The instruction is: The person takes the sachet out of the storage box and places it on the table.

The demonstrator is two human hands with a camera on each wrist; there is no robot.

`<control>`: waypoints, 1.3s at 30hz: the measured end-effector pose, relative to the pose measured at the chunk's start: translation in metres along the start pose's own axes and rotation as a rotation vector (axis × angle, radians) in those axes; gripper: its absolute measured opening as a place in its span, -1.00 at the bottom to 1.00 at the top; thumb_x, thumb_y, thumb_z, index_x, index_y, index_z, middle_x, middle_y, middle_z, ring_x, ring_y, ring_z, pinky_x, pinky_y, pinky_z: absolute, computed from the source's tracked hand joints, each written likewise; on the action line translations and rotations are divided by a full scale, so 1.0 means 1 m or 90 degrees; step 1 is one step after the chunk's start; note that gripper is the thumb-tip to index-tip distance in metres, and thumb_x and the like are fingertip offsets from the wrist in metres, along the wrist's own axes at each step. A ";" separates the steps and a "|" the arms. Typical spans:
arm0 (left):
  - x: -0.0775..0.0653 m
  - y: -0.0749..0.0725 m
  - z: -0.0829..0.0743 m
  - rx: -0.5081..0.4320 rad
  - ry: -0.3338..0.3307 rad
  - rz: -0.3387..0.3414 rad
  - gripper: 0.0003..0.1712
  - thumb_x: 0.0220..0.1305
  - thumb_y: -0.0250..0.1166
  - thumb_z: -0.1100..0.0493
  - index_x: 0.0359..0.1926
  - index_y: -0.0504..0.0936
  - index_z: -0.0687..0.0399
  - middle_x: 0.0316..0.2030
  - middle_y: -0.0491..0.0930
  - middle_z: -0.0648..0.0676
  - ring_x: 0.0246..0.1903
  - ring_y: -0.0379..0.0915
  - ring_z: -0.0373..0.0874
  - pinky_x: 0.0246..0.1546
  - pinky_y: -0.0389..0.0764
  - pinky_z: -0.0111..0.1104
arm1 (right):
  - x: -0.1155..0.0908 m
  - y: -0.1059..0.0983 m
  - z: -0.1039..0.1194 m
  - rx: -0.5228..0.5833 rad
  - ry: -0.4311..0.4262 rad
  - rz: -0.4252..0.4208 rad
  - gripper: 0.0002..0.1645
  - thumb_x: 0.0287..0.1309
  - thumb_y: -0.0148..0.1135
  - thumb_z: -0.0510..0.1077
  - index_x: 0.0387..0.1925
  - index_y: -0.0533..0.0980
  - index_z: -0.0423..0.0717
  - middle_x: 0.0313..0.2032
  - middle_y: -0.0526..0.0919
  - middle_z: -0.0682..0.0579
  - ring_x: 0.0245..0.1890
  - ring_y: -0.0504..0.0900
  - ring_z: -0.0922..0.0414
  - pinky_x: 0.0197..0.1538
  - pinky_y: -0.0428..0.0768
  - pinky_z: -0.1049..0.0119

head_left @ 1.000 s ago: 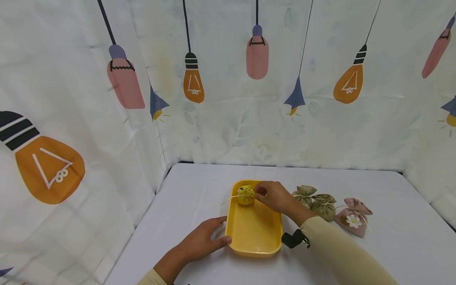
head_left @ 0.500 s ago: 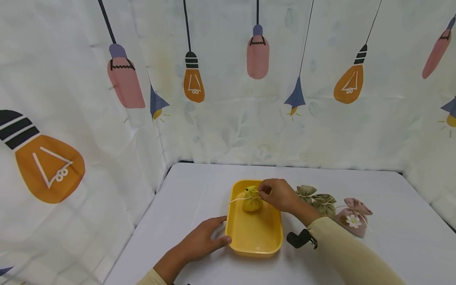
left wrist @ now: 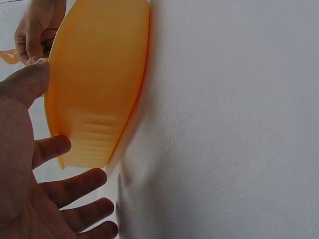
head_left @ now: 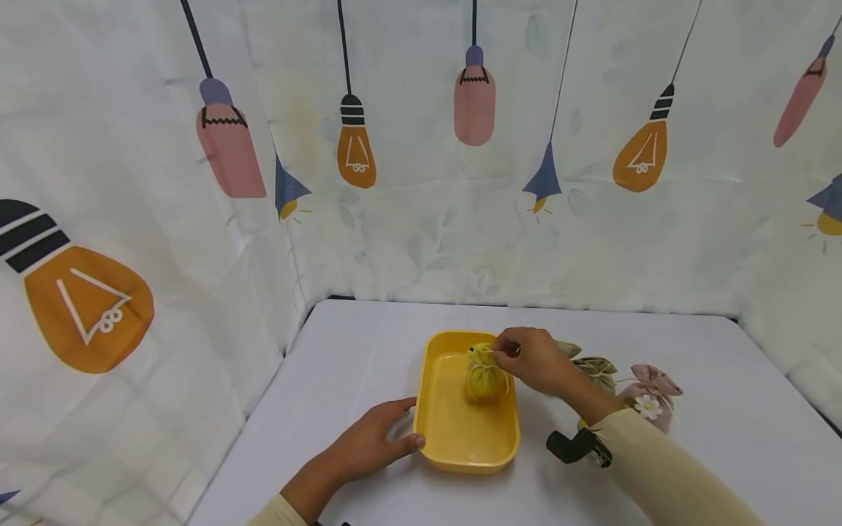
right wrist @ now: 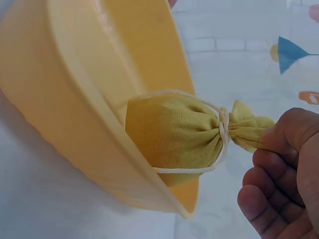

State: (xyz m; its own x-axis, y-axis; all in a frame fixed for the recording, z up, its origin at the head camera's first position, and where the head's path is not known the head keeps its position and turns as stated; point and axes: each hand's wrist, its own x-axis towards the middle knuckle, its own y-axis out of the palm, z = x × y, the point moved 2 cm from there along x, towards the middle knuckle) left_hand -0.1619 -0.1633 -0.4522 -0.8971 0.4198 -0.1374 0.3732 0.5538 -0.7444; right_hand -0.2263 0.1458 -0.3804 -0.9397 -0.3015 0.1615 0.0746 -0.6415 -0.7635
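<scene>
My right hand [head_left: 536,361] pinches the gathered top of a small yellow drawstring pouch [head_left: 484,380] over the far right part of a yellow plastic tray [head_left: 463,444]. In the right wrist view, thumb and index finger grip the cloth above the white cord, and the pouch's body [right wrist: 174,132] overlaps the tray's wall; its lower end is hidden behind that wall. My left hand [head_left: 368,443] rests against the tray's left side, thumb on the rim. In the left wrist view the index fingertip touches the tray's wall [left wrist: 99,64], while the other fingers are extended and spread apart.
To the right of the tray stand olive-green pouches [head_left: 597,371], partly behind the right forearm, and a pink pouch [head_left: 647,398] with a white flower. A white cloth covers the table [head_left: 368,343]. Printed curtains [head_left: 408,241] hang behind and at the sides.
The right hand has moved rightward with the yellow pouch, from the tray's far left part to its right side. The left hand and the tray have stayed in place.
</scene>
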 end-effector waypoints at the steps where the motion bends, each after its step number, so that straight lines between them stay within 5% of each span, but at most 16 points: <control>1: 0.000 0.000 0.000 0.000 -0.001 0.000 -0.08 0.32 0.28 -0.39 0.51 0.36 -0.01 0.41 0.38 0.08 0.42 0.24 0.15 0.36 0.28 0.19 | -0.001 -0.003 0.000 0.003 -0.004 -0.005 -0.94 0.28 0.40 -0.15 -0.22 0.69 0.00 -0.33 0.64 0.19 -0.31 0.60 0.19 -0.28 0.67 0.29; 18: 0.001 0.001 0.002 -0.007 -0.008 -0.002 -0.06 0.29 0.28 -0.43 0.50 0.37 -0.04 0.42 0.38 0.06 0.43 0.23 0.14 0.36 0.28 0.20 | -0.012 -0.036 0.016 0.001 0.005 -0.088 -0.93 0.29 0.38 -0.12 -0.26 0.67 -0.03 -0.37 0.66 0.15 -0.37 0.58 0.14 -0.25 0.63 0.22; 39: 0.000 0.000 0.001 -0.012 -0.006 0.000 -0.08 0.29 0.31 -0.38 0.51 0.35 -0.06 0.43 0.37 0.05 0.43 0.22 0.14 0.36 0.27 0.21 | -0.035 -0.064 0.005 -0.015 0.046 -0.115 -0.95 0.29 0.36 -0.09 -0.25 0.66 0.03 -0.35 0.68 0.14 -0.33 0.61 0.13 -0.25 0.63 0.19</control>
State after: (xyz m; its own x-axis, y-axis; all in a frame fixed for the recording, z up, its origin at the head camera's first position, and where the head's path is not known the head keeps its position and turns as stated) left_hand -0.1624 -0.1635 -0.4531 -0.8993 0.4133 -0.1431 0.3772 0.5671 -0.7322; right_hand -0.1969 0.1938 -0.3346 -0.9588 -0.1307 0.2523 -0.1044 -0.6640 -0.7404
